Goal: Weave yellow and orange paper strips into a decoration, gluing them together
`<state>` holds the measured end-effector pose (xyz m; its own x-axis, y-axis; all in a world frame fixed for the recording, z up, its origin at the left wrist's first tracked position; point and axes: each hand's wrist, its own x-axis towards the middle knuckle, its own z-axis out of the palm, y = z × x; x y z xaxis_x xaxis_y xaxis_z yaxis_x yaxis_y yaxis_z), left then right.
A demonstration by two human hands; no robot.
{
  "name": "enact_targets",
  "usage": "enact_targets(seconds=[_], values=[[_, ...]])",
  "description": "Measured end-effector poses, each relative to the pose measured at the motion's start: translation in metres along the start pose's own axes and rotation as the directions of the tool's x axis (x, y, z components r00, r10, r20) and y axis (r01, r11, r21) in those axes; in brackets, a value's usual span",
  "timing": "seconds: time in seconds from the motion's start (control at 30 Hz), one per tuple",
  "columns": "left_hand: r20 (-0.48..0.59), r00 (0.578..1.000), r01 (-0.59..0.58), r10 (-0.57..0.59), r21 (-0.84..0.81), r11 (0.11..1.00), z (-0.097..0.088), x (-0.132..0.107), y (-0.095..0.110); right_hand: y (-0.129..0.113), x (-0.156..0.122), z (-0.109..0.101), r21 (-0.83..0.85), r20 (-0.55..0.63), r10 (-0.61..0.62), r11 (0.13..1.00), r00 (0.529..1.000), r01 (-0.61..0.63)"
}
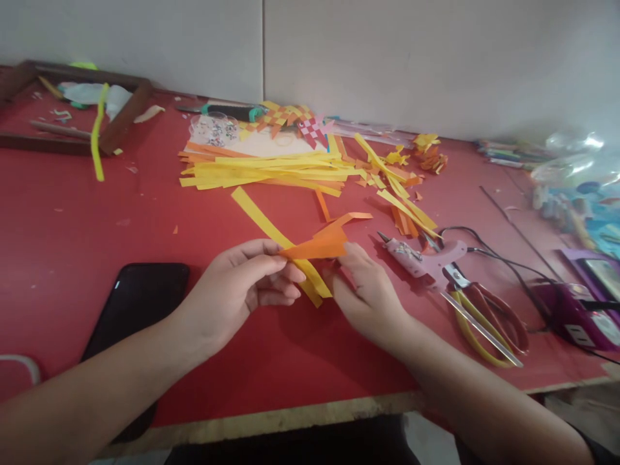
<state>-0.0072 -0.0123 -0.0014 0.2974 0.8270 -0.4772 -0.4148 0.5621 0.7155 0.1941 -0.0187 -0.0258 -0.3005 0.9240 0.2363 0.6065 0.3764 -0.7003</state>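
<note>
My left hand (239,287) pinches the near end of an orange paper strip (322,244) together with a yellow paper strip (271,229) that runs diagonally across the red table (72,219). My right hand (368,294) is closed on the same crossed strips from the right side, its fingers tucked under the orange piece. Both hands hover just above the table near its front edge. A pile of yellow and orange strips (271,169) lies behind them.
A black phone (138,303) lies left of my left arm. A pink glue gun (426,258) and yellow-handled scissors (484,320) lie to the right, with a purple box (576,313). A woven paper piece (295,123), a wooden frame (72,106) and plastic bags (576,168) sit farther back.
</note>
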Motion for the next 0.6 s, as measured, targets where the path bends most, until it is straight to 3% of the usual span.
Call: enact_targets(seconds=[0.07,0.2,0.37,0.6], values=[[-0.020,1.000,0.013,-0.014,-0.042,0.999,0.003,-0.001,0.003,0.001,0.001,0.002,-0.150,0.078,-0.096,0.983,0.992,0.107],[-0.172,0.985,-0.020,-0.006,-0.148,0.989,0.007,-0.001,0.010,0.000,0.000,0.005,-0.278,0.193,-0.128,0.944,0.973,0.180],[-0.327,0.944,-0.052,-0.037,-0.260,0.964,0.011,0.001,0.018,-0.003,-0.002,0.005,-0.221,0.204,-0.161,0.953,0.966,0.206],[-0.352,0.936,-0.084,-0.016,-0.266,0.960,0.013,0.000,0.018,-0.004,-0.003,0.006,-0.173,0.191,-0.215,0.953,0.958,0.248]])
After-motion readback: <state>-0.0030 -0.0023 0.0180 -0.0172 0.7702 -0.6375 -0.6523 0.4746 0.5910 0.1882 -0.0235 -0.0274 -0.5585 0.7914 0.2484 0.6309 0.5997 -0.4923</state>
